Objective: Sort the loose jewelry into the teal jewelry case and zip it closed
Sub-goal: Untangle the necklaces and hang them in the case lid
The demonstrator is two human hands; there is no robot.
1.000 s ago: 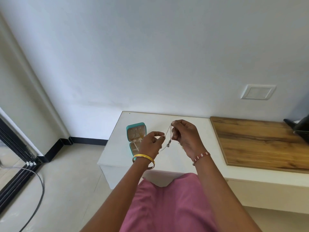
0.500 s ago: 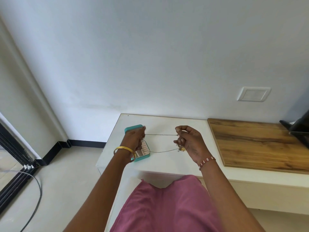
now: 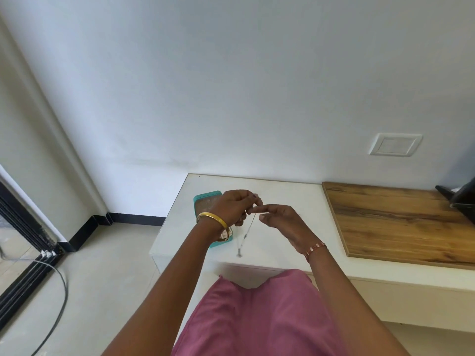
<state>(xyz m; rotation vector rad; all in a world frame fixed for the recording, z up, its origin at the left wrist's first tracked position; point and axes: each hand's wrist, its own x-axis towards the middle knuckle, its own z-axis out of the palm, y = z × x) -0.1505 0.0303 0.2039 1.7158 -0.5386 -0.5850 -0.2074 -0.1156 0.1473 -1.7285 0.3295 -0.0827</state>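
The teal jewelry case lies open on the white table, mostly hidden behind my left hand and wrist. My left hand is raised above the case and pinches the top of a thin chain necklace. The chain hangs straight down, and its small pendant dangles just above the table's front edge. My right hand is beside the left one, fingers extended, its fingertips at the chain's upper end. Whether they pinch the chain is unclear.
A wooden board covers the table's right part. A dark device sits at the far right edge. A wall switch plate is above. A cable lies on the floor at left near a black door frame.
My hands, spread apart with the chain stretched between them half a second ago, have come together. The chain now hangs vertically from my left hand. My right hand has loosened its fingers.
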